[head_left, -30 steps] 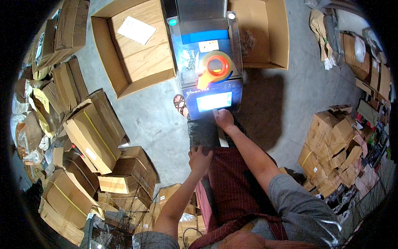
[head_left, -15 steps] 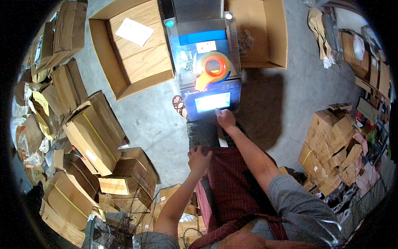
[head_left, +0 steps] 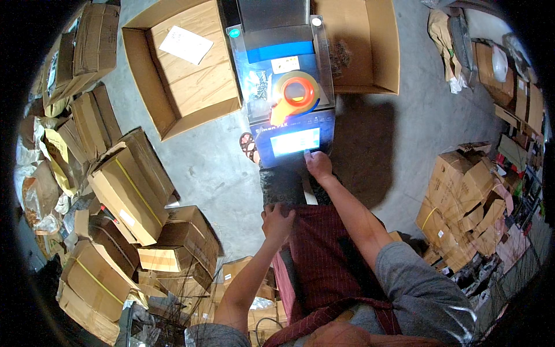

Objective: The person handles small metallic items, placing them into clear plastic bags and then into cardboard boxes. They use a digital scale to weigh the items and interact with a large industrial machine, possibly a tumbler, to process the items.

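Note:
A blue machine (head_left: 257,132) with a bright, glare-washed touch screen (head_left: 293,143) stands in front of my knees. My right hand (head_left: 319,166) is at the lower right corner of the screen, one digit extended toward it and the other fingers curled in. Whether the tip touches the glass cannot be made out. My left hand (head_left: 277,222) rests on my left knee, fingers apart, with nothing in it. On the machine's top lies an orange tape dispenser (head_left: 280,113) with a roll of tape. Beside it is a small pile of metal screws or similar pieces (head_left: 258,87).
Open cardboard boxes flank the machine: one at the left (head_left: 139,75) with a white paper sheet (head_left: 186,44), one at the right (head_left: 384,52) holding small dark pieces. Stacked cartons (head_left: 130,191) crowd the left side. Flattened cardboard (head_left: 457,202) is piled at the right.
My right hand has shifted slightly right along the screen's lower edge. My left hand stays on my knee.

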### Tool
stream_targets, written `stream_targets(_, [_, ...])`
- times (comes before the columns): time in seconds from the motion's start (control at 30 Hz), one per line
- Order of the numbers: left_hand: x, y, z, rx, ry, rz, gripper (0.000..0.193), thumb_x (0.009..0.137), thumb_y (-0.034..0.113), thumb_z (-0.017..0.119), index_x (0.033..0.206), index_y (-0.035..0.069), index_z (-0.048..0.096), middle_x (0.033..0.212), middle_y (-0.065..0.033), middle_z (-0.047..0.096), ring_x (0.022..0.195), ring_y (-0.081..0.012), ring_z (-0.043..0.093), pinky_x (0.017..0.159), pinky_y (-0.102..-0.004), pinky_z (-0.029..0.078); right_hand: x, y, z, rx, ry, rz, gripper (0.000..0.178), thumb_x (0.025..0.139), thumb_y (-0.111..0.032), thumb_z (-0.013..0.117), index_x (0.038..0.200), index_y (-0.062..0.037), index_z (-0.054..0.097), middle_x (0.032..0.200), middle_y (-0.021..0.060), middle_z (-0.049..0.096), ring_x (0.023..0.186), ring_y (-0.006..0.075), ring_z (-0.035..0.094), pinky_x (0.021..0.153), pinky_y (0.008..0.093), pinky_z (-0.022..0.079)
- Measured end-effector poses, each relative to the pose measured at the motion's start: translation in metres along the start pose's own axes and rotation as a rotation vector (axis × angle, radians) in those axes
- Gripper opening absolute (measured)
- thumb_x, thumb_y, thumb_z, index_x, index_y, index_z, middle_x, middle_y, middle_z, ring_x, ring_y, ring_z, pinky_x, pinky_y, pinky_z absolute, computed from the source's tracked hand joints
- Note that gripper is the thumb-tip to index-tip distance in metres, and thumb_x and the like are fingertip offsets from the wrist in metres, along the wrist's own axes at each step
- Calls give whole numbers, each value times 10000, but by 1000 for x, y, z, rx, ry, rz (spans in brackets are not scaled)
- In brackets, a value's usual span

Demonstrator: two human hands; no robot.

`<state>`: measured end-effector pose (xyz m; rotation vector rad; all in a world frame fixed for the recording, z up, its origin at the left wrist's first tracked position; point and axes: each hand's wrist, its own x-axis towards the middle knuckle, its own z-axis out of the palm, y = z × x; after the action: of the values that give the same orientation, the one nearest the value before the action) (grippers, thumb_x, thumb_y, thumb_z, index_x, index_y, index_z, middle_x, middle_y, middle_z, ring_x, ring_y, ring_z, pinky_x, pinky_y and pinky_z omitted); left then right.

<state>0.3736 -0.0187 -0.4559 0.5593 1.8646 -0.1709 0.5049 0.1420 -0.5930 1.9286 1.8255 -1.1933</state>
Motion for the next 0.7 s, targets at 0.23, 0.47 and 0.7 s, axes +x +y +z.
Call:
stream_targets(0.23, [-2,1,1,21,32,0,536,805,452,671,1230,128,628,1310,-147,508,1235,-368,470,960,-486,474,-3,-11,-3,-7,-104,4,628,955,-489,408,772,35,701,820,294,644,810,472,645,793,545,488])
stream_targets(0.47, [-1,-2,4,4,57,11,512,805,446,672,1213,139,639,1300,-139,525,1223,-367,482,951,-483,481,-2,-24,-2,18,-122,3,626,956,-480,408,770,45,694,828,302,639,825,478,637,796,549,477])
stream_targets(0.7, [0,-2,2,-12,24,-15,527,802,453,672,1223,138,632,1317,-142,514,1234,-364,474,956,-487,478,-6,-27,-6,88,-52,-7,650,947,-503,441,700,55,666,700,300,600,715,463,631,686,521,472])
